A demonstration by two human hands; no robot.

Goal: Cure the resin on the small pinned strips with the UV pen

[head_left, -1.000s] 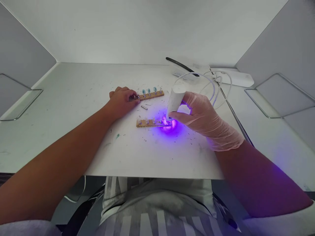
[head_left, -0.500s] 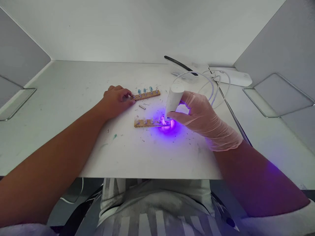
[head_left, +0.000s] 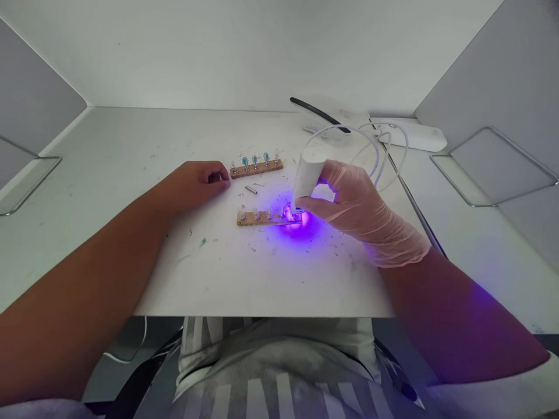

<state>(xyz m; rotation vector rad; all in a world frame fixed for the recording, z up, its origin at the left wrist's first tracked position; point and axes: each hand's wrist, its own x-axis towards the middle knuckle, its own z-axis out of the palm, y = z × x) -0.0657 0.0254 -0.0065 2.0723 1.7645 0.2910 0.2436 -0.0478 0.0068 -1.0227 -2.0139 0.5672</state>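
Violet light [head_left: 302, 234] is pooling on the white table [head_left: 271, 276] around the right end of the near wooden strip [head_left: 248, 221], where the lamp [head_left: 308, 171] is leaning close over the last stand. From where I'm standing, the right hand [head_left: 347, 189], in its thin glove, is clamping firmly around the lamp and keeping it in the same spot as a moment ago. What is changing is on the left: the bare left hand [head_left: 187, 183], which was fingering the left end of the far wooden strip [head_left: 257, 169], is now sitting just to the left of that end, no longer covering it. Its fingers are curling loosely, with thumb and forefinger nearly together; I cannot tell whether they are pinching anything or brushing the wood. All five little stands on the far strip are therefore showing, three of them carrying blue tips [head_left: 255, 159]. Between the two strips a small metal rod [head_left: 251, 190] is lying untouched. As I'm judging it, the lighting is now resting on the right hand alone: the near strip is lying without a steadying hand, and the lamp is hiding whatever is standing directly beneath it.
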